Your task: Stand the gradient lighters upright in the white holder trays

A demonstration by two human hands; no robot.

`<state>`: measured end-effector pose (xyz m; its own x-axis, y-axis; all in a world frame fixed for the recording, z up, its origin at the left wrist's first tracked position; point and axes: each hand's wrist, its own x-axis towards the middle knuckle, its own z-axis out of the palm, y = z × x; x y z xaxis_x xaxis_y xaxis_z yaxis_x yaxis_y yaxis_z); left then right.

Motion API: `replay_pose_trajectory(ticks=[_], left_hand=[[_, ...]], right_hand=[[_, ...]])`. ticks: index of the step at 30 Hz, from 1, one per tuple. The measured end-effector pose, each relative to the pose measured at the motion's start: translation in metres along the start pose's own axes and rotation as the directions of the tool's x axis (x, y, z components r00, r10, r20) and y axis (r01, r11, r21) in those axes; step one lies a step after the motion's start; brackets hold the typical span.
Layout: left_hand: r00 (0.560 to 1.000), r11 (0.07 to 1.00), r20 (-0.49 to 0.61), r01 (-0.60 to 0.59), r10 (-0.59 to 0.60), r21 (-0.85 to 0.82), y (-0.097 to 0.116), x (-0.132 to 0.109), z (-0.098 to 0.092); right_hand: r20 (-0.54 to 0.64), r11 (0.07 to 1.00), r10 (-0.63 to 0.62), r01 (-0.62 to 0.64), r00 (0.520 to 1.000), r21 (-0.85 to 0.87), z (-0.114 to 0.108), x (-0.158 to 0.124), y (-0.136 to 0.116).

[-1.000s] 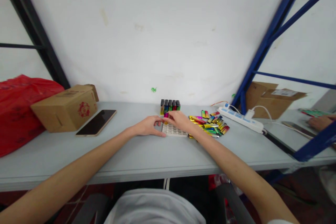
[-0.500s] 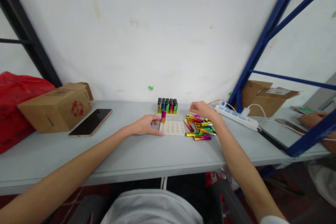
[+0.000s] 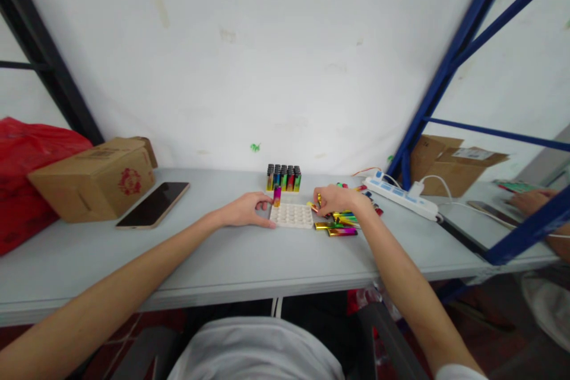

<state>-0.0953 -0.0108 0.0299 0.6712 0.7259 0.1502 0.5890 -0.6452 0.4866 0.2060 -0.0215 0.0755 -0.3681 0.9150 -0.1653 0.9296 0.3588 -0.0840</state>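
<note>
My left hand (image 3: 247, 209) grips the left side of a white tray (image 3: 291, 222) with rows of holes, thumb at its front corner and fingers curled near its back corner. One purple-and-yellow lighter (image 3: 277, 196) stands upright in that back-left corner, beside my fingers. My right hand (image 3: 333, 199) is over the left part of a pile of shiny coloured lighters (image 3: 342, 231), its fingers closed round one lighter (image 3: 314, 208), mostly hidden by the fingers. Behind the tray, a block of black-topped lighters (image 3: 284, 178) stands upright in rows.
A phone (image 3: 154, 206) lies left, by a cardboard box (image 3: 95, 175) and a red bag (image 3: 31, 172). A white power strip (image 3: 401, 199) with cables lies right, near a blue metal frame (image 3: 439, 80). Another person's hand (image 3: 532, 199) is beyond it.
My right hand has moved down and left from behind the pile onto its lighters, and its fingers have closed on one. My left hand stays at the tray.
</note>
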Motion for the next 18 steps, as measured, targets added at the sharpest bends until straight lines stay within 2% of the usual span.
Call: replay_pose_trajectory(ticks=[3,6,9,10,12,15,16,18], left_hand=[[1.000,1.000,-0.001,0.002,-0.002,-0.002,0.000,0.000,0.000],[1.000,1.000,-0.005,0.006,-0.006,-0.004,0.002,0.000,0.000],[1.000,1.000,0.002,0.001,-0.001,-0.010,0.003,0.000,-0.001],[1.000,1.000,0.005,-0.003,0.003,-0.015,0.003,0.000,-0.001],[1.000,1.000,0.008,-0.010,0.010,-0.020,0.003,0.000,-0.002],[1.000,1.000,0.004,-0.001,0.001,-0.015,0.002,-0.001,-0.001],[1.000,1.000,0.000,0.004,-0.004,-0.014,0.002,-0.001,-0.001],[1.000,1.000,-0.001,0.006,-0.006,-0.015,0.002,-0.001,-0.001]], right_hand=[[-0.089,0.997,-0.054,0.059,0.995,0.055,-0.002,0.001,0.003],[-0.245,0.976,-0.150,0.183,0.958,0.118,-0.003,0.005,0.009],[-0.378,0.883,-0.169,0.310,0.910,0.353,0.000,0.014,0.013],[-0.408,0.807,-0.154,0.353,0.900,0.474,0.002,0.017,0.013],[-0.447,0.579,-0.105,0.420,0.888,0.699,0.007,0.025,0.011],[-0.438,0.217,-0.018,0.431,0.899,0.876,0.015,0.037,0.004],[-0.424,0.136,0.002,0.419,0.906,0.898,0.018,0.039,0.001],[-0.397,0.036,0.014,0.396,0.918,0.918,0.022,0.041,-0.005]])
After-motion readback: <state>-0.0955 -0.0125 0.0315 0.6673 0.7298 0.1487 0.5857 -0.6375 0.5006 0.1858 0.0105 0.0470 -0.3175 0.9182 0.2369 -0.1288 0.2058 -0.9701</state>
